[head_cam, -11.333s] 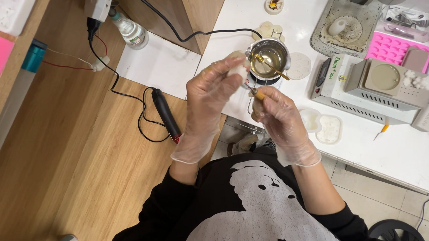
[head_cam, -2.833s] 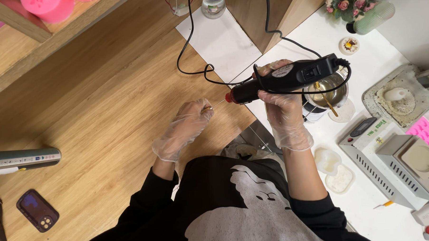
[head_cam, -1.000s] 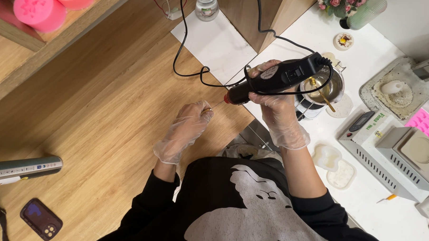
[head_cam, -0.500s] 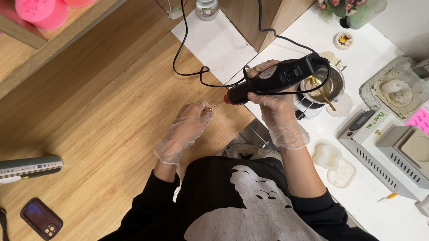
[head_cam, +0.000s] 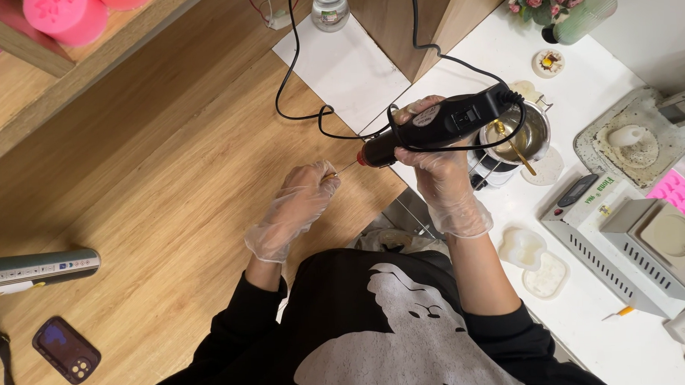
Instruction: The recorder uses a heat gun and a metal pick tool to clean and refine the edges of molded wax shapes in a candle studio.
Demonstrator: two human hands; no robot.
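Black corded rotary tool (head_cam: pixel 439 124) sits gripped in a person's gloved right hand (head_cam: pixel 436 166), held level above the seam where a wooden tabletop (head_cam: pixel 153 191) meets a white counter (head_cam: pixel 589 298). The right fingers are curled fully round the tool's barrel, its red-collared nose pointing left. From that nose a thin bit (head_cam: pixel 347 166) runs to the gloved left hand (head_cam: pixel 297 209), whose fingertips are pinched together at the bit's tip; whether they hold something small there is too fine to tell. The tool's black cord (head_cam: pixel 308 72) loops back over a white sheet (head_cam: pixel 342 67) lying on the wood. Just behind the right hand stands a small metal pot (head_cam: pixel 524 133) with a gold-coloured stick leaning in it. Farther right on the counter are a white box-shaped device (head_cam: pixel 625 243), a pink mould (head_cam: pixel 680 196) and two pale moulded pieces (head_cam: pixel 535 262). At the wooden table's left edge lie a dark phone (head_cam: pixel 66 350) and a flat grey and white gadget (head_cam: pixel 38 268). A clear bottle (head_cam: pixel 328 5) stands at the top, near a vase of pink flowers (head_cam: pixel 556 3). The person wears a black top with a white print.
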